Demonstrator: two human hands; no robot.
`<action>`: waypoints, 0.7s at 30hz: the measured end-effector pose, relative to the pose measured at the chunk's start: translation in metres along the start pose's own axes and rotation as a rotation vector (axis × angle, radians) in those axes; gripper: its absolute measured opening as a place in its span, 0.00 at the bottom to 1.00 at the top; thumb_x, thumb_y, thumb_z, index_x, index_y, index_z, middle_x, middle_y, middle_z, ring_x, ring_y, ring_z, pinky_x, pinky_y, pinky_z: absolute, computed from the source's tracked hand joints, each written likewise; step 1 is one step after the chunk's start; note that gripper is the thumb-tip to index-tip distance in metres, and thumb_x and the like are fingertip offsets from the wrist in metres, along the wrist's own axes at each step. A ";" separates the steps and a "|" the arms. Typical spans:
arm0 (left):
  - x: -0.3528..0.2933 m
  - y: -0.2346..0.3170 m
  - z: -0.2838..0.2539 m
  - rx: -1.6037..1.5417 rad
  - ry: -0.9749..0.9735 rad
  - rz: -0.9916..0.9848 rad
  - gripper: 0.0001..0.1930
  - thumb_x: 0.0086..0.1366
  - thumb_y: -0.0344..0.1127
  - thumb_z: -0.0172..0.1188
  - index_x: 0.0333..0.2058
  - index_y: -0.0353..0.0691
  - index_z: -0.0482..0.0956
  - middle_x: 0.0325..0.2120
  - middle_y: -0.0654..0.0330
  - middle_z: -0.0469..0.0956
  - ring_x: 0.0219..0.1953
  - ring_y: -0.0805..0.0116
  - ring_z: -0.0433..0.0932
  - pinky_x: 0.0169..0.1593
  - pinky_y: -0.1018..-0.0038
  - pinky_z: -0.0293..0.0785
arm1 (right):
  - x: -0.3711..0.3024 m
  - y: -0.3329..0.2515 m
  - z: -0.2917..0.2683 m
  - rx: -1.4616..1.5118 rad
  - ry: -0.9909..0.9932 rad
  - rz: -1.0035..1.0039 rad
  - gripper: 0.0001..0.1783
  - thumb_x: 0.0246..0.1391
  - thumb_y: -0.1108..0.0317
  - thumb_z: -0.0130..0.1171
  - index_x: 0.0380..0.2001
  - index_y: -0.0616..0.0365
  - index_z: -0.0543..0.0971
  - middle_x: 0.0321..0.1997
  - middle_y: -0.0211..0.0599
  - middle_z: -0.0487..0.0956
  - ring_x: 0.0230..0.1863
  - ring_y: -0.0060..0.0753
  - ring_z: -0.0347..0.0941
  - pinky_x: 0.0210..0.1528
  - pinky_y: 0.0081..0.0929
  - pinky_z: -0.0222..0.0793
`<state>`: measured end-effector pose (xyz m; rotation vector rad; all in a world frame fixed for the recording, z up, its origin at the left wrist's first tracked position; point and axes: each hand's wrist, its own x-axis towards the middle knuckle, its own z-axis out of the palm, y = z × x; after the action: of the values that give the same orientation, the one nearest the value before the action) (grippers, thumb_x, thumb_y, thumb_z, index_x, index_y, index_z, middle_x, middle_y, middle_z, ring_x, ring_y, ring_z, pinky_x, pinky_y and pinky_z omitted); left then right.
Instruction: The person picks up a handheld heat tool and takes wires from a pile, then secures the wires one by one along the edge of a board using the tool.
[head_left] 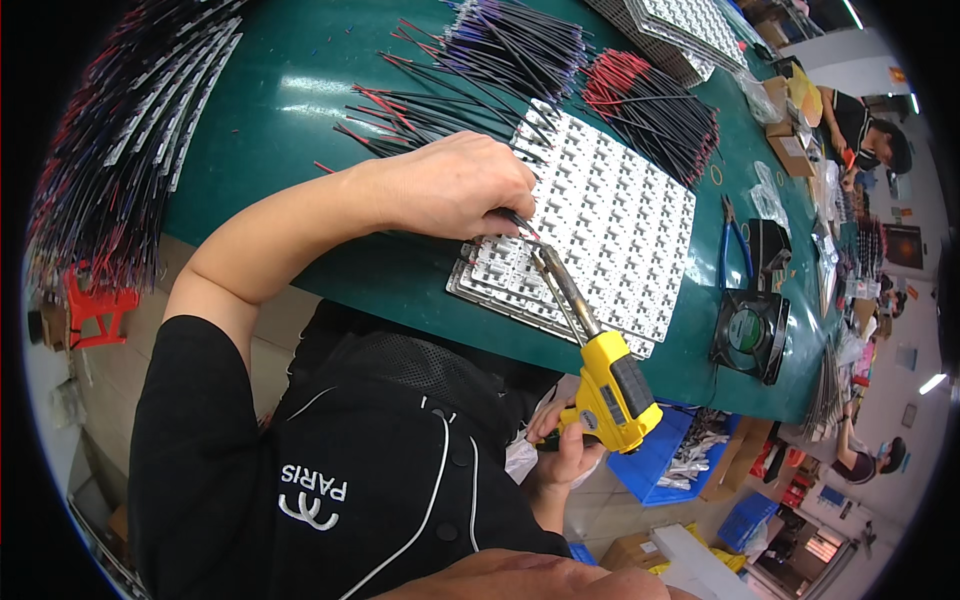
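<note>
My left hand (468, 185) is closed in a pinch on a black wire (520, 222), whose end rests at the near left edge of a white circuit board panel (620, 215) covered in rows of small parts. My right hand (572, 440) grips a yellow-and-black soldering gun (612, 390) from below, its fingers around the handle. The gun's metal tip (545, 255) points up and left, close to the wire end; whether they touch I cannot tell. The panel lies on another stacked panel. Black wires with red ends (400, 125) lie beyond my left hand, some reaching the panel.
Bundles of wires (515, 45) and red-tipped wires (650, 105) lie behind the panel on the green table (300, 60). Wired strips (150, 110) hang at the left. Blue-handled pliers (735, 245) and a black fan (750, 335) are right. A blue bin (655, 470) stands below; other people work beyond.
</note>
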<state>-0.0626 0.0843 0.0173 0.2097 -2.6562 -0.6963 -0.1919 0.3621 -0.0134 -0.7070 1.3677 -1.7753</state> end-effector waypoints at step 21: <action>0.001 0.012 -0.006 0.099 -0.107 -0.056 0.06 0.46 0.33 0.62 0.21 0.38 0.75 0.21 0.58 0.72 0.29 0.57 0.74 0.32 0.64 0.69 | -0.001 -0.005 0.000 -0.056 0.047 -0.010 0.28 0.50 0.59 0.55 0.44 0.73 0.62 0.15 0.36 0.65 0.12 0.26 0.61 0.15 0.20 0.62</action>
<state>-0.0618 0.0917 0.0288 0.2828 -2.7993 -0.6096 -0.1930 0.3636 -0.0084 -0.7070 1.4521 -1.7779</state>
